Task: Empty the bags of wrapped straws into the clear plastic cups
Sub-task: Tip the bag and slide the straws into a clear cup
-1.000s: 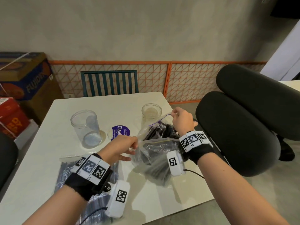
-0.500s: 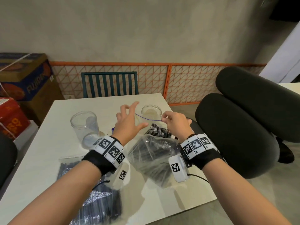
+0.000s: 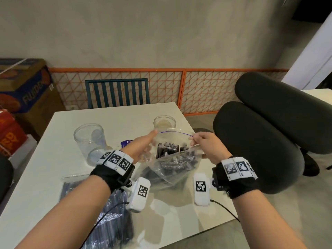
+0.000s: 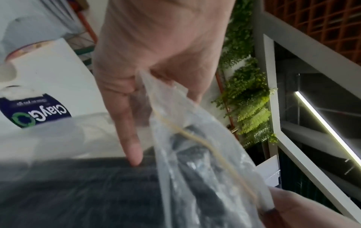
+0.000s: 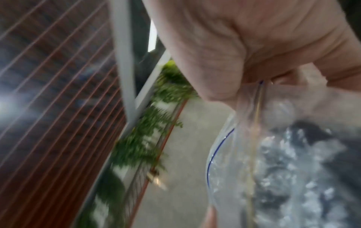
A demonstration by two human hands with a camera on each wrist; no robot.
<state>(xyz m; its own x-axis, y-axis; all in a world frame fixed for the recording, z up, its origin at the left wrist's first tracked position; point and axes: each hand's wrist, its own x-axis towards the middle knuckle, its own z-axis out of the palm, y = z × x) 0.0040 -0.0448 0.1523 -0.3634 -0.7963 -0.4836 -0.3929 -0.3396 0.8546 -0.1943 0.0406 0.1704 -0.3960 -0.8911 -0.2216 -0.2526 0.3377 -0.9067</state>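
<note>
- While the crinkly clear zip bag of dark wrapped straws hangs above the glossy white table, its blue-edged mouth gapes.
- Left hand pinches the bag's left rim, forefinger straight.
- Right hand pinches the bag's right rim with curled fingers.
- Just beyond the bag stands a small round clear cup; left of the bag, a wider cylindrical clear cup.
- Nearer than the bag, a second flat bag of straws lies on the table.
</note>
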